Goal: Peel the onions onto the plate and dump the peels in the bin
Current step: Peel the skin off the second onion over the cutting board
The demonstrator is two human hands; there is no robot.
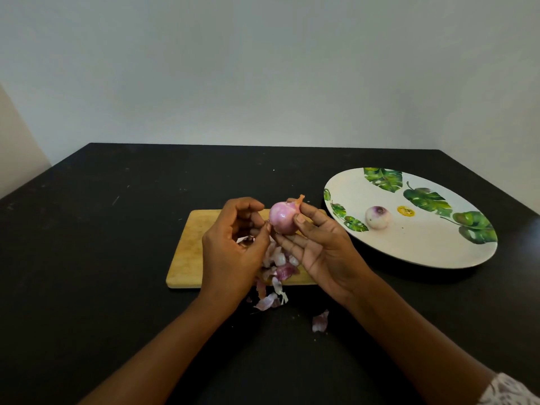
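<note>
1 peeled onion on plate — 2nd onion, nearly bare, gripped by right hand, skin pinched by left hand; peels not yet binned.

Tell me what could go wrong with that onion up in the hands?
1. The onion is held only by the fingertips of the right hand, above the cutting board; it might slip and roll across the table.
2. Peels already spill off the board, and one stray peel lies apart; more could scatter and get missed at clean-up.
3. The peeled onion lies loose on the plate and may roll if bumped.
</note>
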